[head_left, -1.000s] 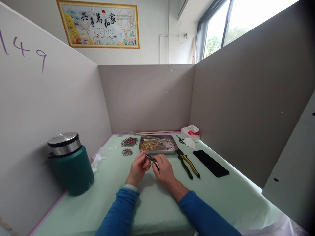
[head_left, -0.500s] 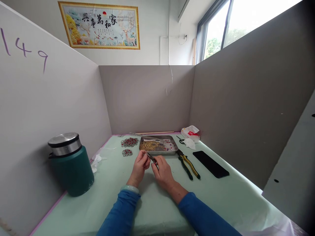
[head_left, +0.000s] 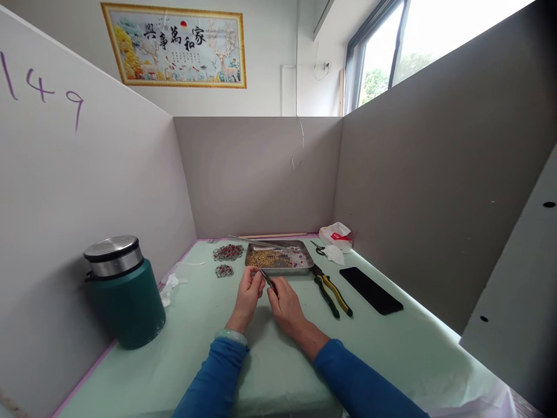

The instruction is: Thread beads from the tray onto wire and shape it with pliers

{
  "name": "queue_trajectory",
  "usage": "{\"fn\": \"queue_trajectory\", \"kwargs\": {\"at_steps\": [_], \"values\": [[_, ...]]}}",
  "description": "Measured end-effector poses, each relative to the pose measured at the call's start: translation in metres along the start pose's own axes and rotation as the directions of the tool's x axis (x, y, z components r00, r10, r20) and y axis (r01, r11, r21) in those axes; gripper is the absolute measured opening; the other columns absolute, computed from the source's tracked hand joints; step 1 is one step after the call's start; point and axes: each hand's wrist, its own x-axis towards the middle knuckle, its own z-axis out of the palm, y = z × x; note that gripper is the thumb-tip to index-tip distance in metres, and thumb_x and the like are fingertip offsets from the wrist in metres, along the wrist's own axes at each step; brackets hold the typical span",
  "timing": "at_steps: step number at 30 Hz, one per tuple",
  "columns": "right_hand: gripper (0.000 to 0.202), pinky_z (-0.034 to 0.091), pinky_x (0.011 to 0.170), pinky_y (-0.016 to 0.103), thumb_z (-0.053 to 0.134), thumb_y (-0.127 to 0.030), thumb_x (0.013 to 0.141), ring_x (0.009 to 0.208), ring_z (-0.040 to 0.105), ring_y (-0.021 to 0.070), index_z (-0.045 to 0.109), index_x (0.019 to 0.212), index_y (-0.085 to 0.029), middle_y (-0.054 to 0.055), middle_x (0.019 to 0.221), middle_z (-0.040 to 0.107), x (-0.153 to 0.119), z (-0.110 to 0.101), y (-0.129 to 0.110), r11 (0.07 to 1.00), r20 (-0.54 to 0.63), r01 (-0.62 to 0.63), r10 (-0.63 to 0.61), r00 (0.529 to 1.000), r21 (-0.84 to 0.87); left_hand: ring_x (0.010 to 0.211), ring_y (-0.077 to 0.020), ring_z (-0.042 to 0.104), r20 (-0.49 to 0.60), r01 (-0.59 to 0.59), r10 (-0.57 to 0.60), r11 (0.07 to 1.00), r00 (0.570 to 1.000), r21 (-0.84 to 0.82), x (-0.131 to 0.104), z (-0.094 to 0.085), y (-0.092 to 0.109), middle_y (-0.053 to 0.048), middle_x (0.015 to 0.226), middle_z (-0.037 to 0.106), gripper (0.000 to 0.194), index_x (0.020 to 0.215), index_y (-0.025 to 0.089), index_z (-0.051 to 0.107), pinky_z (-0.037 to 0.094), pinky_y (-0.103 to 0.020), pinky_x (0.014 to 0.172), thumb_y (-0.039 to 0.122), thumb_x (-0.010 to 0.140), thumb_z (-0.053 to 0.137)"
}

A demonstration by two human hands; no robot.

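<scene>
My right hand (head_left: 285,303) is wrapped around a small pair of pliers (head_left: 267,280), whose dark jaws point up and left toward my other hand. The fingers of my left hand (head_left: 248,295) are pinched together at the jaw tips; whatever sits between them is too small to make out. Just beyond both hands lies a metal tray (head_left: 281,270) with gold-coloured bits on its left side and red and clear beads on its right. Left of the tray are a larger pile (head_left: 228,252) and a smaller pile (head_left: 224,270) of red-beaded metal pieces.
Larger pliers (head_left: 333,295) with green and yellow handles lie right of the tray, beside a black phone-like slab (head_left: 371,290). Scissors (head_left: 319,249), a crumpled tissue (head_left: 334,254) and a tissue pack (head_left: 336,237) are behind. A green flask (head_left: 130,302) stands left. Grey partitions (head_left: 261,174) enclose the table.
The whole view has shifted very slightly. Both hands keep nearly the same pose, with the small pliers still between them.
</scene>
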Motion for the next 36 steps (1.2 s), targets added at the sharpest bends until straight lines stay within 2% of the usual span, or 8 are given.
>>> {"fn": "queue_trajectory", "kwargs": {"at_steps": [8, 13, 18, 22, 28, 36], "values": [[0.019, 0.042, 0.071, 0.030, 0.037, -0.020, 0.090, 0.078, 0.052, 0.0185, 0.056, 0.091, -0.017, 0.006, 0.084, 0.057, 0.0007, 0.0053, 0.0008, 1.000, 0.002, -0.010, 0.010, 1.000, 0.019, 0.039, -0.0054, 0.025, -0.004, 0.023, -0.023, 0.998, 1.000, -0.051, -0.0004, 0.0002, 0.0003, 0.012, 0.045, 0.032, 0.032, 0.085, 0.022, 0.041, 0.018, -0.019, 0.041, 0.046, 0.076, 0.061], [0.021, 0.042, 0.073, 0.029, 0.036, -0.021, 0.092, 0.078, 0.054, 0.0176, 0.057, 0.093, -0.018, 0.006, 0.085, 0.060, 0.0015, 0.0025, -0.0024, 0.992, 0.028, -0.046, 0.043, 0.999, 0.119, 0.038, -0.0049, 0.024, 0.021, 0.031, -0.030, 0.997, 0.999, -0.070, 0.0002, -0.0013, -0.0010, 0.012, 0.045, 0.031, 0.031, 0.085, 0.022, 0.040, 0.016, -0.019, 0.040, 0.044, 0.077, 0.060], [0.024, 0.041, 0.068, 0.027, 0.035, -0.026, 0.093, 0.074, 0.054, 0.0163, 0.056, 0.088, -0.018, 0.004, 0.081, 0.060, 0.0013, 0.0002, -0.0043, 0.967, 0.071, -0.120, 0.107, 0.992, 0.224, 0.039, -0.0048, 0.022, 0.056, 0.066, -0.060, 0.991, 0.997, -0.120, 0.0011, -0.0035, -0.0014, 0.011, 0.047, 0.031, 0.027, 0.085, 0.021, 0.041, 0.014, -0.019, 0.041, 0.043, 0.080, 0.057], [0.023, 0.041, 0.069, 0.027, 0.036, -0.028, 0.093, 0.076, 0.053, 0.0163, 0.056, 0.088, -0.018, 0.004, 0.082, 0.058, 0.0006, -0.0002, -0.0018, 0.960, 0.081, -0.131, 0.114, 0.990, 0.246, 0.040, -0.0049, 0.022, 0.084, 0.081, -0.069, 0.986, 0.994, -0.145, 0.0004, -0.0042, -0.0005, 0.010, 0.048, 0.034, 0.027, 0.080, 0.020, 0.042, 0.014, -0.019, 0.041, 0.043, 0.081, 0.056], [0.020, 0.040, 0.075, 0.030, 0.039, -0.025, 0.091, 0.085, 0.051, 0.0187, 0.055, 0.098, -0.017, 0.007, 0.091, 0.057, -0.0002, -0.0021, -0.0001, 0.996, 0.005, -0.034, 0.034, 0.999, 0.077, 0.041, -0.0050, 0.020, 0.112, 0.115, -0.099, 0.983, 0.989, -0.146, -0.0019, -0.0058, -0.0001, 0.009, 0.048, 0.034, 0.024, 0.083, 0.019, 0.044, 0.013, -0.020, 0.041, 0.041, 0.083, 0.054], [0.019, 0.041, 0.074, 0.031, 0.040, -0.025, 0.090, 0.084, 0.050, 0.0201, 0.054, 0.098, -0.016, 0.008, 0.088, 0.055, -0.0003, -0.0007, 0.0002, 0.990, -0.029, 0.029, -0.033, 0.999, -0.138, 0.041, -0.0050, 0.020, 0.121, 0.120, -0.099, 0.975, 0.988, -0.185, -0.0026, -0.0078, 0.0002, 0.009, 0.048, 0.031, 0.023, 0.079, 0.019, 0.042, 0.013, -0.020, 0.042, 0.038, 0.084, 0.054]]}}
